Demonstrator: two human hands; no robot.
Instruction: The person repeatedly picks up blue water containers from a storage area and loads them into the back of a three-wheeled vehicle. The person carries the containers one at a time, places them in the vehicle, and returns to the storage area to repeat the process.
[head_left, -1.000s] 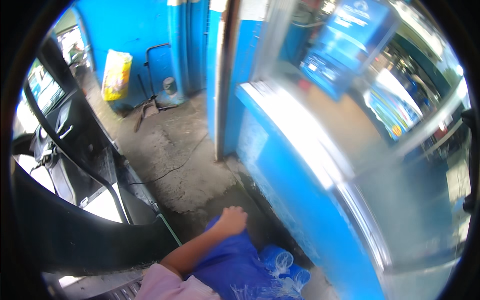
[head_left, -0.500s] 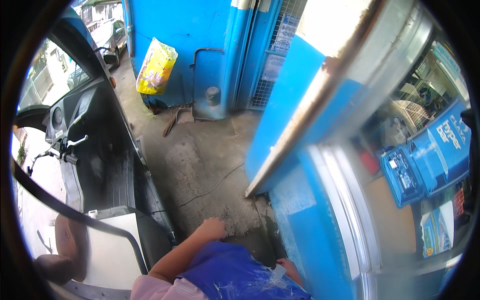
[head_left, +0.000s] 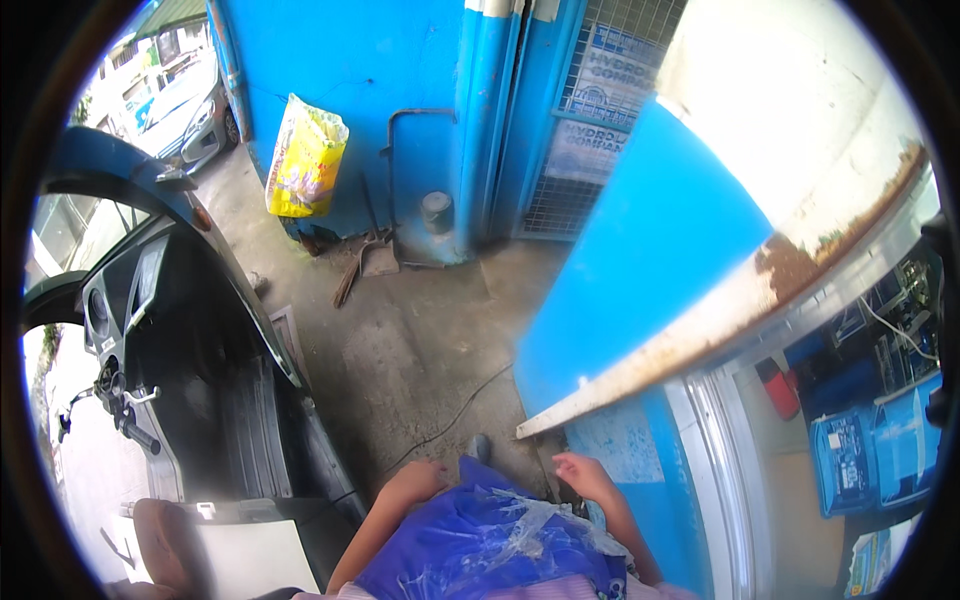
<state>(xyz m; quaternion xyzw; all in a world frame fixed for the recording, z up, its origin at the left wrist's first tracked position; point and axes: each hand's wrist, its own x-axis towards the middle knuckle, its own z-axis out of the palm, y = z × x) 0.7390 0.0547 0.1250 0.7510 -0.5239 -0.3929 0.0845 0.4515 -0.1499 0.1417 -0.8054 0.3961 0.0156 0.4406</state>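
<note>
Left hand [head_left: 418, 480] — vehicle [head_left: 230, 400] left, pillar [head_left: 620, 260] right

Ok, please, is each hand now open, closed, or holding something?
Left hand: open or closed cannot be told; nothing visible held.
Right hand: loosely open, nothing visible held.

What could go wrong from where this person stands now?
The grey shoe could catch on the dark cable lying on the floor just ahead. The right hand might scrape the rusty-edged post if it swings up on that side.
</note>
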